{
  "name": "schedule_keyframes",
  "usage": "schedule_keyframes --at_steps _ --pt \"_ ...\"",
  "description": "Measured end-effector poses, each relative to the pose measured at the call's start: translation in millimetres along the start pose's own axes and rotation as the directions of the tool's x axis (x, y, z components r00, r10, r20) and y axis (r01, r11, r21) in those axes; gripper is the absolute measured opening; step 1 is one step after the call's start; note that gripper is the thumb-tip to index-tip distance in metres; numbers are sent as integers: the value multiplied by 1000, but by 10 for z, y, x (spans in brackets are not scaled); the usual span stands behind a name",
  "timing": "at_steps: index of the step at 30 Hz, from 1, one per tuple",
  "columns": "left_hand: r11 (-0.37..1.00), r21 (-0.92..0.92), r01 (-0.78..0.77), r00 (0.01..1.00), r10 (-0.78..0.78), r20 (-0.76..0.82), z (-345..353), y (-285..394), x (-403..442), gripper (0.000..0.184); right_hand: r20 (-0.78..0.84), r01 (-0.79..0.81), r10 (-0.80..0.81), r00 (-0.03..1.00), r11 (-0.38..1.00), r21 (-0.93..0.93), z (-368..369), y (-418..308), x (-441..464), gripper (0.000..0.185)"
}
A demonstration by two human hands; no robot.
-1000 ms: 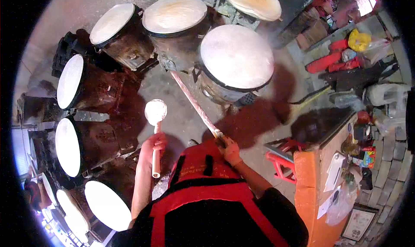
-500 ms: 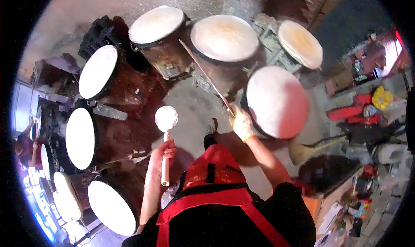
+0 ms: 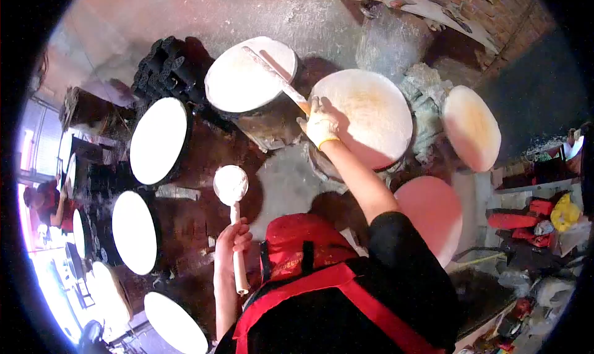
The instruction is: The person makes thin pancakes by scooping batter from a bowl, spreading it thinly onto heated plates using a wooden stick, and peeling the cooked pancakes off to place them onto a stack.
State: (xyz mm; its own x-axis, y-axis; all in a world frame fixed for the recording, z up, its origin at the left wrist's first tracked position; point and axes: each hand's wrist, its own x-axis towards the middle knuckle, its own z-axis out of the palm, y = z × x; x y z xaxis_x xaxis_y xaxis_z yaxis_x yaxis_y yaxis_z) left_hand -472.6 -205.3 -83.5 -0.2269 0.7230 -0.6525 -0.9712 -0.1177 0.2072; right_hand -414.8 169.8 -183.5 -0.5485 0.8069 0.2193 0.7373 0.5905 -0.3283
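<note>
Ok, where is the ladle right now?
In the head view, the ladle is left of centre, held in the left hand, left of the red apron.

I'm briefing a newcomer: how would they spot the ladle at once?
Start at the red apron, bottom centre. Left of it, the left hand grips the ladle by its pale handle. Unlike the big handleless discs nearby, its round head is small.
</note>
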Motion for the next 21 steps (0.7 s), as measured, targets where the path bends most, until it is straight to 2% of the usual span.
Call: schedule_keyframes --at_steps 1,2,3,4,7,8,9,10,13,14,16,17,19,20,21 --pt "999 34 -13 1000 13 -15 97 50 85 21 -149 48 -59 987 996 -72 78 27 122 70" --pt "997 74 -21 999 24 -29 188 103 178 21 -21 -12 11 1000 998 -56 131 110 235 62" --pt "986 160 -52 997 60 -47 268 152 278 22 103 -80 84 991 996 -46 -262 7 294 54" --pt "988 150 -22 999 27 -31 354 227 390 21 230 -152 158 960 987 -44 -458 -13 341 47" --pt "984 162 73 997 -74 -1 474 470 879 17 84 -147 149 985 989 -27 -204 411 473 36" --pt "979 175 102 994 -106 15 541 544 1051 16 26 -241 241 970 970 0 -301 530 491 37" --pt "973 200 115 993 -120 16 678 583 1155 15 74 -277 272 959 959 57 -749 581 644 41" --pt "966 229 123 991 -132 23 852 602 1223 14 -85 -385 378 922 919 -81 -1121 591 751 41" --pt "914 360 188 978 -206 13 1237 739 1540 14 -142 -371 410 901 898 237 -1970 1607 1073 36" --pt "890 413 195 975 -223 20 1327 768 1635 14 -304 -378 442 844 892 249 -2165 2111 1068 29" --pt "838 512 190 972 -235 23 1566 744 1740 16 -434 -372 580 690 798 475 -3004 2293 884 24" --pt "824 527 210 964 -263 27 1613 738 1823 14 -489 -326 636 597 749 576 -3424 2386 793 24" --pt "786 571 236 929 -355 106 1707 755 1967 12 -493 -409 794 357 607 681 -3905 2772 542 32" --pt "823 455 339 914 -403 46 1802 723 1968 11 -532 -319 786 314 615 721 -3969 2889 319 34" --pt "819 490 299 930 -366 43 1856 672 1983 11 -571 -226 775 270 628 745 -3965 3067 92 35"
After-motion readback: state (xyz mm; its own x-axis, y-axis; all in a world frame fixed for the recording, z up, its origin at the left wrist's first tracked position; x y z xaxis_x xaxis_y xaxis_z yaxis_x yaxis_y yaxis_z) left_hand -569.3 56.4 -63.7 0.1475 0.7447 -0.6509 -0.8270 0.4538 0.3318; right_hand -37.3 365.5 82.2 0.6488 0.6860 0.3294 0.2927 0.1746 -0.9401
